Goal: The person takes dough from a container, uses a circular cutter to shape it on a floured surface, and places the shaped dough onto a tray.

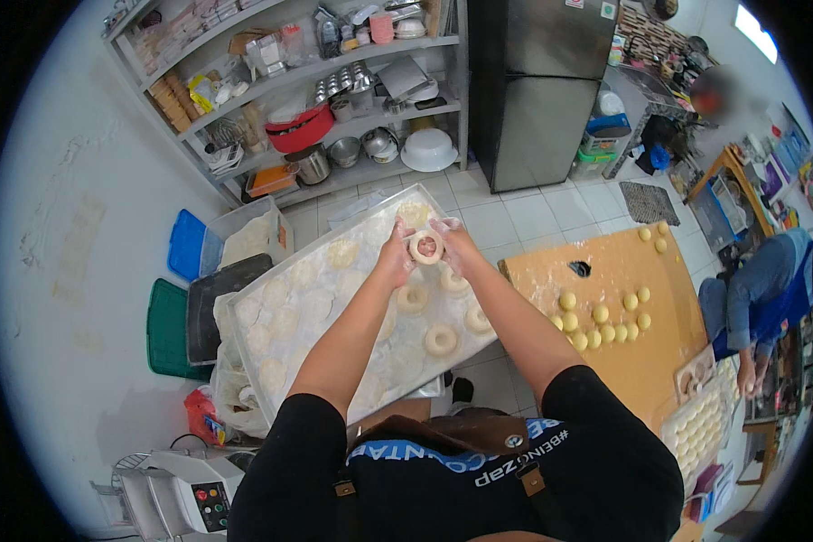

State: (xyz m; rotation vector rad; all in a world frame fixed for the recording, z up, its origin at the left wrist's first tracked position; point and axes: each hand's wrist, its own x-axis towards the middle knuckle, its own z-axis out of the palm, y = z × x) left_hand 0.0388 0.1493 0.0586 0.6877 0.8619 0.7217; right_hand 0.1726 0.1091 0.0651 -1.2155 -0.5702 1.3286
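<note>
Both my hands hold one ring of pale dough (426, 261) above the far end of a large floured tray (247, 355). My left hand (394, 256) grips its left side, and my right hand (460, 247) grips the right side. Fingers show through the hole; the fingertips behind the ring are partly hidden. Flour whitens both hands. Several dough rings (441, 340) lie on the right part of the tray, nearest my right forearm. Round floury patches (342, 254) cover much of the rest.
A wooden table (537, 271) with several dough balls (601, 313) stands at my right. Beyond it, a co-worker's hands (748, 374) are beside a tray of dough pieces (697, 434). Left are plastic bins (228, 287); ahead are shelves (298, 70) and a fridge (544, 126).
</note>
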